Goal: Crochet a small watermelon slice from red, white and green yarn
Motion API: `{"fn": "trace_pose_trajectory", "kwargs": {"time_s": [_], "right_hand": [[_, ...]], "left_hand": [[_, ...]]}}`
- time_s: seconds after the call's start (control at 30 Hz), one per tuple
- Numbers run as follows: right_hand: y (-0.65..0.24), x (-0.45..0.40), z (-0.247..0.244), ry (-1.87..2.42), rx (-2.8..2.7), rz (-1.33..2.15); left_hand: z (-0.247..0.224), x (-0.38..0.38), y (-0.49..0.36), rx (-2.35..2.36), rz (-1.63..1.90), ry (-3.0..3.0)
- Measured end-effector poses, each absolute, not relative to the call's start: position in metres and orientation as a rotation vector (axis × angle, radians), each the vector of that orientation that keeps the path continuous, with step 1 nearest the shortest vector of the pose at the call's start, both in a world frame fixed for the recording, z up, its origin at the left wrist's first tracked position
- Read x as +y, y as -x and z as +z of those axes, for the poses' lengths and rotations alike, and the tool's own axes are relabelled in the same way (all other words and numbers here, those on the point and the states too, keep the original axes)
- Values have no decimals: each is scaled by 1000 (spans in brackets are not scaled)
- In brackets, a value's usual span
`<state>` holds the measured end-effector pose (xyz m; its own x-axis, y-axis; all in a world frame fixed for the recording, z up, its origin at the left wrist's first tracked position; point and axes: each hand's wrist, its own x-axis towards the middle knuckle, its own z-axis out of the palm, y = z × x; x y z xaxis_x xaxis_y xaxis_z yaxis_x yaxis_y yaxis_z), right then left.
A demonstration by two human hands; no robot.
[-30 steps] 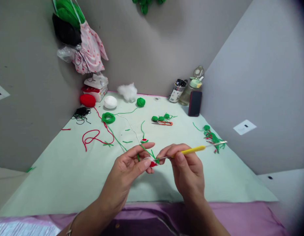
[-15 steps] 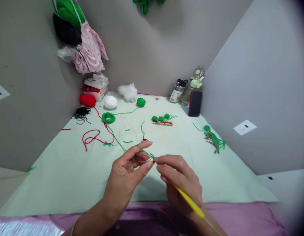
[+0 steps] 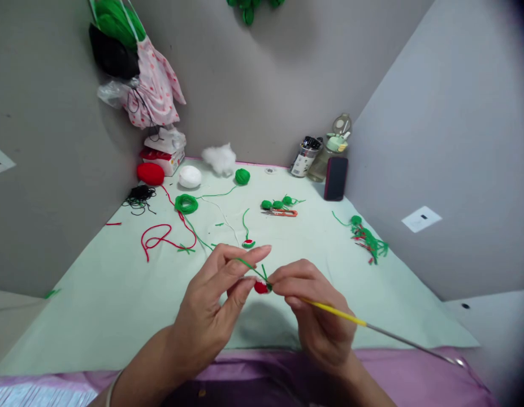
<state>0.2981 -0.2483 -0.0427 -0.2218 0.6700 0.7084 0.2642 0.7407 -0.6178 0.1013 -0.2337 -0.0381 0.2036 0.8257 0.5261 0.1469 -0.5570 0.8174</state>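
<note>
A small red, white and green crocheted piece is pinched between the thumb and fingers of my left hand. Green yarn runs over the raised index finger of that hand to the piece. My right hand is closed round a crochet hook with a yellow grip; its metal rear end points to the lower right. The hook's tip is hidden at the piece by my right fingertips. Just beyond my hands lies a second small red and green piece with a green tail.
Orange-handled snips lie beside small green balls. Green, red and white yarn sit on the left. A phone, a bottle and a pen holder stand at the back right.
The red part of the crocheted piece now shows between my hands. The hook has swung to a flatter angle, its rear end further right. My left fingers have shifted over the piece.
</note>
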Motion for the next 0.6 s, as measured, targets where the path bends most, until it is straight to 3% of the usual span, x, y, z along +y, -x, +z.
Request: {"fn": "trace_pose_trajectory", "kwargs": {"time_s": [0.37,0.6], "right_hand": [[-302,-248,-41,696,-1838,503],[-295,-255,-40,813,-1987,61]], "left_hand": [[-22,-224,-95,786,1325,-1813],[-36,-236,-101,1030,1464,-1640]]}}
